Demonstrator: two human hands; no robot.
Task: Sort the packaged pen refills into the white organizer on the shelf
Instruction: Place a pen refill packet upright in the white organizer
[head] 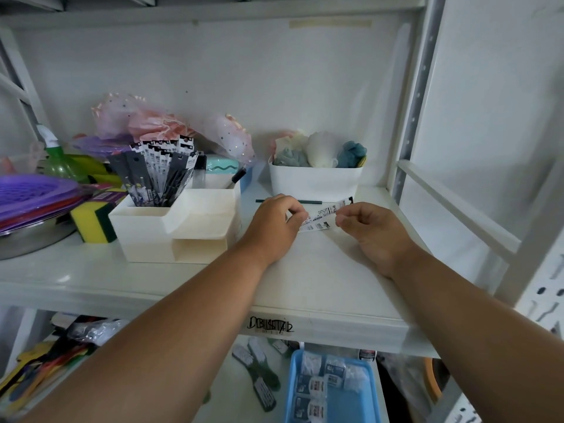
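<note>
Pinching a flat packaged pen refill (323,216) between left hand (274,222) and right hand (370,230) just right of the white organizer (183,227), apparently mid-pickup, the person must next lift it leftward into the upright refill bundle (160,172).

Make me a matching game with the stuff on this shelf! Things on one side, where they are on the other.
Things:
1. refill packet
2. bundle of refills
3. sponge
4. blue tray

Places:
A. on the shelf below
B. left of the white organizer
C. pinched between the left hand and right hand
D. standing in the organizer's tall compartment

Pairs: 1-C, 2-D, 3-B, 4-A
</note>
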